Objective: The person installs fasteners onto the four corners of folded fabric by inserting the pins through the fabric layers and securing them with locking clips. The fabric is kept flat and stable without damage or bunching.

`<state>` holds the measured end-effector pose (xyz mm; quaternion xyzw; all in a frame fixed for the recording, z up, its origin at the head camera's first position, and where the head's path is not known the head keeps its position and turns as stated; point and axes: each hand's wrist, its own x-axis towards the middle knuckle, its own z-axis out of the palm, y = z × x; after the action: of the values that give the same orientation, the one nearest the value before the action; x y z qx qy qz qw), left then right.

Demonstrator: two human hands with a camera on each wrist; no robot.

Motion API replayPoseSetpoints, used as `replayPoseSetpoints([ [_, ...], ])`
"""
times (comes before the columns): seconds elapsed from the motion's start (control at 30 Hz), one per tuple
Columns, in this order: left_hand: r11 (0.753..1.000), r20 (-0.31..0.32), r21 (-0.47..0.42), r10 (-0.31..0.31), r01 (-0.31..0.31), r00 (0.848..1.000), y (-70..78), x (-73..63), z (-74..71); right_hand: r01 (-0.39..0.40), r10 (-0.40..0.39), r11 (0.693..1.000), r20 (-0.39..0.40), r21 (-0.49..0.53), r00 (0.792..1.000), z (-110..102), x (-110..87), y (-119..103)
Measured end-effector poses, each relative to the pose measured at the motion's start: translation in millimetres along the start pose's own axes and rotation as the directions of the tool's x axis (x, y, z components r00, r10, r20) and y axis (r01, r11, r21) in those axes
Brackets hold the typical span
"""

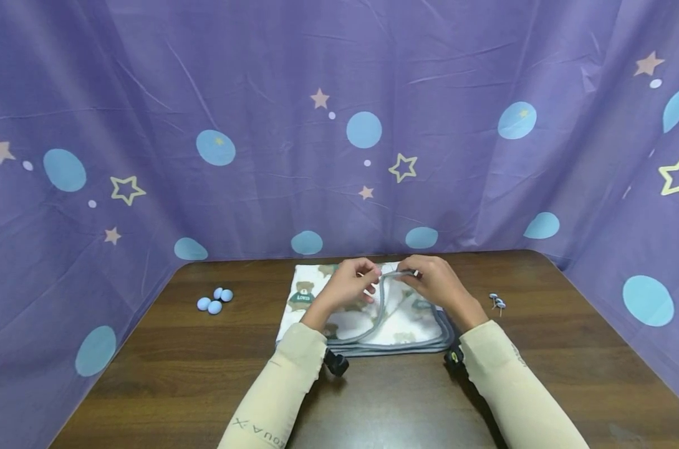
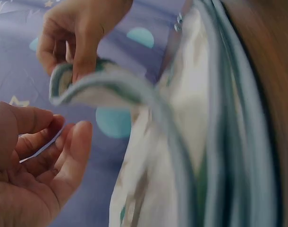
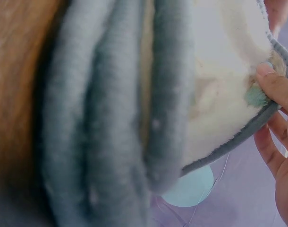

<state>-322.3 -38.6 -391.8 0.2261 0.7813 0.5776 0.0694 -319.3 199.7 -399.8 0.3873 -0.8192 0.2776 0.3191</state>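
A folded white blanket (image 1: 350,321) with teddy bear prints and grey-blue edging lies on the table. My right hand (image 1: 433,279) pinches a corner of its upper layer between thumb and fingers and holds it raised; in the right wrist view the thumb (image 3: 276,87) presses on the printed side near the edging. My left hand (image 1: 347,285) hovers over the blanket's middle, close to the lifted edge. In the left wrist view, the left hand's fingers (image 2: 78,151) are loosely bent, apart from the cloth, with nothing between them.
Several light blue round pieces (image 1: 214,306) sit on the table to the left. At the right lie a few small pins (image 1: 500,305) with pale blue heads. The brown wooden table (image 1: 165,374) ends at a purple curtain (image 1: 272,187) behind and on both sides.
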Motion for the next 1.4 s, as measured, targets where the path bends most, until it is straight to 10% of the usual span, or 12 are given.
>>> replayPoseSetpoints([
  [0.17, 0.986, -0.052, 0.166, -0.013, 0.021, 0.999, -8.8, -12.1, -28.8, -0.013, 0.013, 1.0, 0.012, -0.01, 1.0, 0.6, 0.1, -1.5],
  [0.27, 0.933, -0.099, 0.36, 0.025, 0.012, 0.995, -16.6, -21.0, -51.7, -0.018, 0.018, 1.0, 0.021, -0.01, 1.0, 2.9, -0.3, -1.7],
  [0.43, 0.765, -0.181, 0.64, 0.06, 0.071, 0.982, -30.2, -36.3, -91.6, -0.021, 0.021, 1.0, 0.025, -0.001, 0.999, 3.5, 0.2, -2.5],
  [0.63, 0.579, -0.248, 0.781, -0.058, 0.235, 0.967, -35.1, -55.4, -133.5, -0.017, 0.018, 1.0, 0.027, -0.01, 0.999, 2.1, 1.9, -3.2],
  [0.83, 0.375, -0.197, 0.905, -0.042, 0.199, 0.979, -41.1, -70.7, -167.1, -0.017, 0.017, 1.0, 0.022, -0.016, 1.0, -0.3, 2.1, -1.4],
  [1.03, 0.243, -0.179, 0.954, -0.019, 0.178, 0.984, -49.2, -85.5, -190.2, -0.009, 0.01, 1.0, 0.014, -0.026, 1.0, -2.8, 2.4, -1.1],
  [1.2, 0.169, -0.182, 0.969, -0.006, 0.181, 0.983, -58.7, -95.7, -199.0, -0.012, 0.012, 0.999, 0.013, -0.032, 1.0, -3.7, 2.5, -2.0],
  [1.4, 0.171, -0.187, 0.968, -0.006, 0.185, 0.982, -64.8, -100.4, -203.7, -0.017, 0.018, 0.999, 0.02, -0.027, 1.0, -2.9, 1.7, -2.9],
])
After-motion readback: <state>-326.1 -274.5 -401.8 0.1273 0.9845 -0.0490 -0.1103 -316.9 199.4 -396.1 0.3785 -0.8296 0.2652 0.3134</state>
